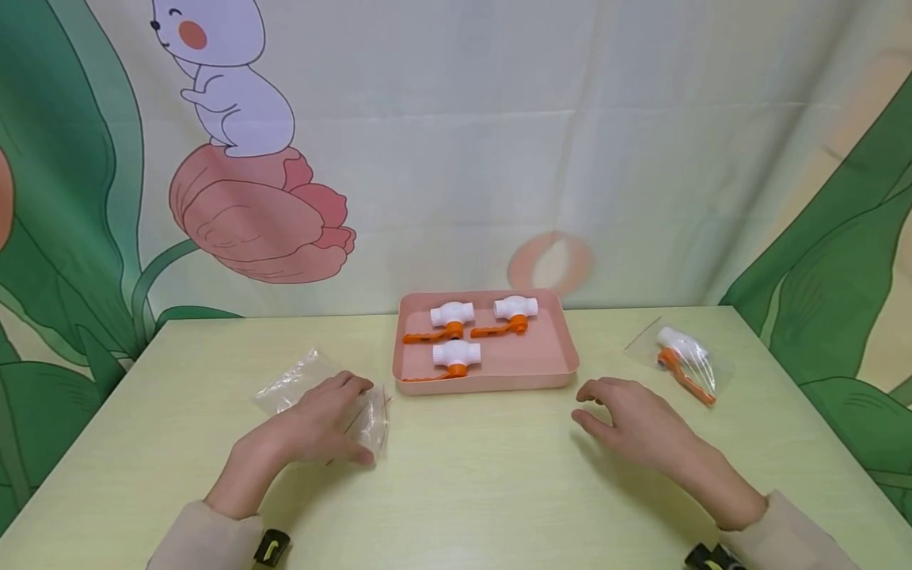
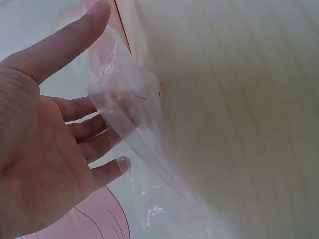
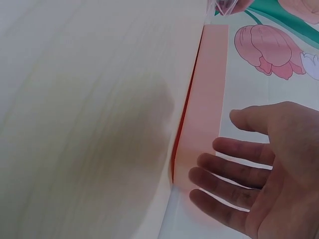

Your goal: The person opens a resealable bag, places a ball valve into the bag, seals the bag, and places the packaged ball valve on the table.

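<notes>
My left hand (image 1: 321, 423) is over several crumpled clear plastic bags (image 1: 372, 427) on the left part of the table, with thumb and fingers spread. In the left wrist view the bag film (image 2: 144, 134) lies against the fingers, and no pinch shows. My right hand (image 1: 637, 419) hovers above the table with loosely bent fingers and nothing in it. A pink tray (image 1: 527, 368) stands between the hands, farther back. In it lie three white ball valves (image 1: 457, 353) with orange lever handles. Right of my right hand, another white valve with an orange handle lies inside a clear bag (image 1: 687, 356).
The pale wooden table (image 1: 484, 491) ends at a hanging cloth (image 1: 442, 198) printed with a white animal, a flower and green leaves. The tray's back edge is close to this cloth. Black wrist straps (image 1: 271, 546) show near both sleeves.
</notes>
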A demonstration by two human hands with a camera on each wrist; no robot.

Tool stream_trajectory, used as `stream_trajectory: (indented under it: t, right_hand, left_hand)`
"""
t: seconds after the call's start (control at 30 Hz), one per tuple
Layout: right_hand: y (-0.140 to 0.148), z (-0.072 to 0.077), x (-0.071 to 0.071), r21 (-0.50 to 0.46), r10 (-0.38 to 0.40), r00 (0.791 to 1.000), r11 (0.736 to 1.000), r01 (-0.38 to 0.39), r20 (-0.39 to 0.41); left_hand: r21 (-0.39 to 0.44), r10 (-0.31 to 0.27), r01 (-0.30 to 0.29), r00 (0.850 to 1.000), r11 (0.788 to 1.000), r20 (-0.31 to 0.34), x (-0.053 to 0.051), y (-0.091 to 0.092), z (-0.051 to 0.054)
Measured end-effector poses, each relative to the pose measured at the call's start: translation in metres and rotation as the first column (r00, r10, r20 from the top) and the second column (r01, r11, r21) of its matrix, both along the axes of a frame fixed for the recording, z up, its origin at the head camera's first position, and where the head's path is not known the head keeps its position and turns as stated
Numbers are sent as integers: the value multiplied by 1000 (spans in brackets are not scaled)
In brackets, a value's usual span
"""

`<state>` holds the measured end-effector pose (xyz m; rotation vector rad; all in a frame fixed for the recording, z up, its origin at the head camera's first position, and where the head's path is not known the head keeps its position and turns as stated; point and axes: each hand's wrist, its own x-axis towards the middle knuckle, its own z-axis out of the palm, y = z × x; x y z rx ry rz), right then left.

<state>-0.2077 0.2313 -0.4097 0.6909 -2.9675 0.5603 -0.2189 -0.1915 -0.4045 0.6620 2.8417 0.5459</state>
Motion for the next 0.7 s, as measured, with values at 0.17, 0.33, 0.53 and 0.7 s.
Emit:
stream_trajectory:
  t: [0.17,0.33,0.53,0.7]
  right_hand:
    - [-2,-2,0,-22,8,999,1000,-9,-41]
    - [-4,-2,-1,-37,26,998,999,-28,-49]
    - [-8,-2,0,-42,40,998,998,-41,-40]
    - [-12,-2,1,-52,44,999,998,-45,-24]
  left_hand:
    - [28,-14,14,1000,1000,1,1,0,0]
    - [43,-17,17,1000,999,0,4,3,2]
    - [58,-17,17,1000,998,-3,6,7,3]
    - [65,-28,29,1000,997,-8,8,11,2]
